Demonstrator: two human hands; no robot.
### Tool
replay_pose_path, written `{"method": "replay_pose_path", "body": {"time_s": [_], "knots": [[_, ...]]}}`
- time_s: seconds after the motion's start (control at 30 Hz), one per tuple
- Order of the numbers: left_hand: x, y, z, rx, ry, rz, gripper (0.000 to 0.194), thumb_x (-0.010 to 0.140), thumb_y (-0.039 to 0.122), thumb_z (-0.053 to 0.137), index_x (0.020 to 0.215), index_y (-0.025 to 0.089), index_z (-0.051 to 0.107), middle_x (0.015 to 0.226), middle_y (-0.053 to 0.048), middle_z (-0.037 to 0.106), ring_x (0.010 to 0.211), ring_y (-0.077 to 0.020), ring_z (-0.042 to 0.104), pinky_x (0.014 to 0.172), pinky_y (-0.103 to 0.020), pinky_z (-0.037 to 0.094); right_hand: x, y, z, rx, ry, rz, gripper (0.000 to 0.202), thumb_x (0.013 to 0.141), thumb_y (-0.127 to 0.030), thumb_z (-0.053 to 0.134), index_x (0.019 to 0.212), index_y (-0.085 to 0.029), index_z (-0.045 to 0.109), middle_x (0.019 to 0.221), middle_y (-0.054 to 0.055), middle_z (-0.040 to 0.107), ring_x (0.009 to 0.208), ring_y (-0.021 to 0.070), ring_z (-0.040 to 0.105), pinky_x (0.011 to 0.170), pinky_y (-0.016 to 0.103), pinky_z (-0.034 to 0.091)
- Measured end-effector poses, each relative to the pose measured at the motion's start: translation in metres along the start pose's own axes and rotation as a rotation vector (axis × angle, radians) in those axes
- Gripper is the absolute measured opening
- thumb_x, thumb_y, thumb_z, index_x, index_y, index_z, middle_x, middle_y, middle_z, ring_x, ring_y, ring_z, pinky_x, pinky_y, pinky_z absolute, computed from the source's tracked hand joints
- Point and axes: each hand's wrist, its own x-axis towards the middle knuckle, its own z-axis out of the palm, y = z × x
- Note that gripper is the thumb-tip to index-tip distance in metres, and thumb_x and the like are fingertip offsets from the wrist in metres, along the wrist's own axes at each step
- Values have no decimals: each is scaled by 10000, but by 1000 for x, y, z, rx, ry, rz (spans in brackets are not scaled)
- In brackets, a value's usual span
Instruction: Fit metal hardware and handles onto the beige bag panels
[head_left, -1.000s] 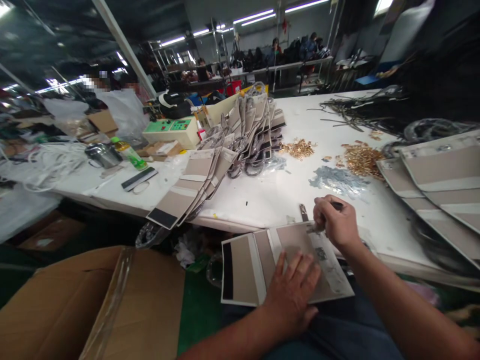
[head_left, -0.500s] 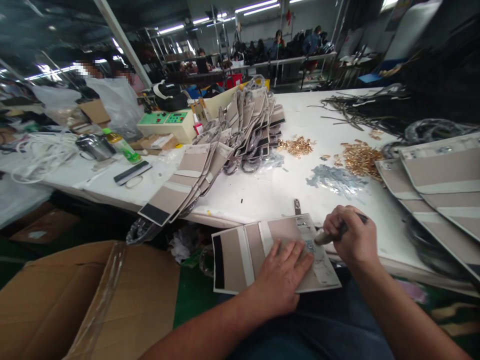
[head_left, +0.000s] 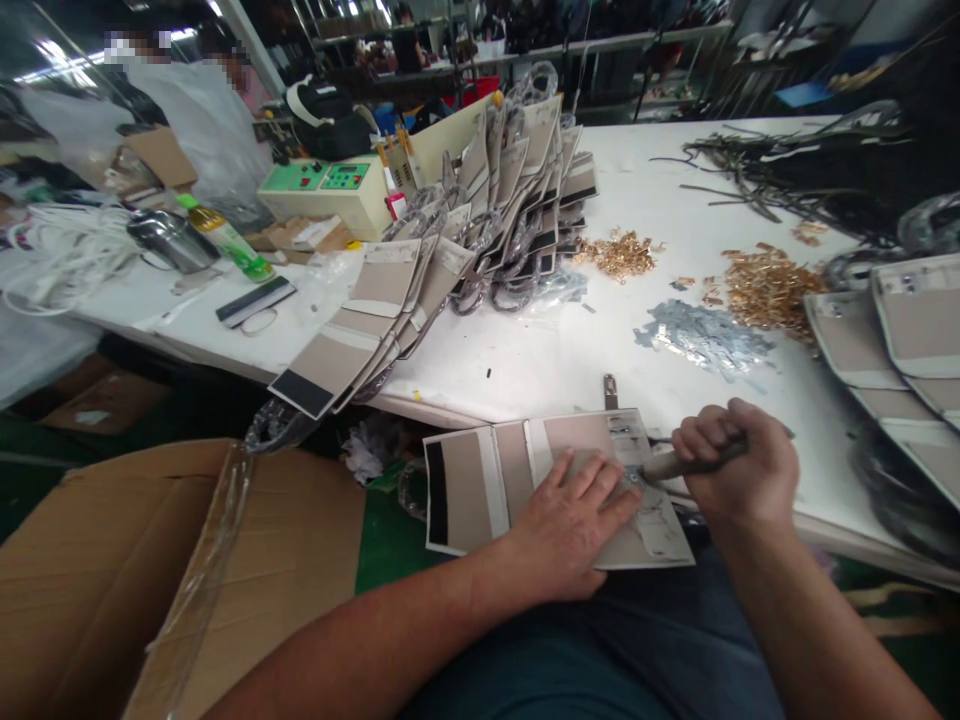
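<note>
A beige fabric panel [head_left: 577, 438] with pale binding, white strips and a black band at its left end lies along the table's front edge, partly over my lap. My left hand [head_left: 574, 520] is spread flat on it, fingers stretched out. Closed around a dark, thick-shafted hand tool [head_left: 675, 464] is my right hand [head_left: 742, 460]. The tool's tip meets the panel beside small metal plates [head_left: 636, 476]; my left fingers partly hide this spot. Just beyond the panel's far edge a metal strip [head_left: 610, 388] sticks out on the table.
On the white table [head_left: 540, 360] lie grey metal plates [head_left: 697, 335], gold-coloured clips [head_left: 776, 285] and a second clip heap [head_left: 619, 255]. Stacked panels [head_left: 367, 310] stand left, more panels [head_left: 915, 350] right. A cardboard box [head_left: 292, 550] sits on the floor at left.
The view has tilted down and shifted slightly left. My right hand has drawn back a little and the tool slants more visibly onto the panel. My left hand stays flat there.
</note>
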Motion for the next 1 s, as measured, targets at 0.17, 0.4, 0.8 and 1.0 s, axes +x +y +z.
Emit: {"method": "replay_pose_path", "body": {"time_s": [0.17,0.4,0.8,1.0], "knots": [[2,-2,1,9,-9,5,984,838,431,771,1675,153,335,1781,-206,285,1652,-393,234,1356,-626,112,3,1,-3,1,35,21,427,717,-286,791,599,-226,386,536,-86,352,412,70,300,407,242,334],[4,-2,2,6,-21,8,1006,831,421,773,1684,142,318,1788,-210,261,1648,-392,227,1350,-633,118,-1,-1,2,-60,-18,-49,405,741,-271,792,563,-220,432,513,-74,374,384,81,316,392,263,294],[3,-5,-1,-46,-21,17,1002,832,418,780,1671,129,316,1772,-225,290,1648,-396,231,1369,-611,110,-35,9,21,-805,-482,-353,452,984,-373,751,603,-228,556,605,-8,546,558,152,495,576,332,386],[0,-4,2,-49,30,14,954,796,411,842,1610,146,421,1706,-235,381,1620,-395,293,1372,-585,119,-36,6,23,-631,-321,-305,472,1024,-386,709,614,-249,521,580,-20,520,529,167,477,543,342,376]]}}
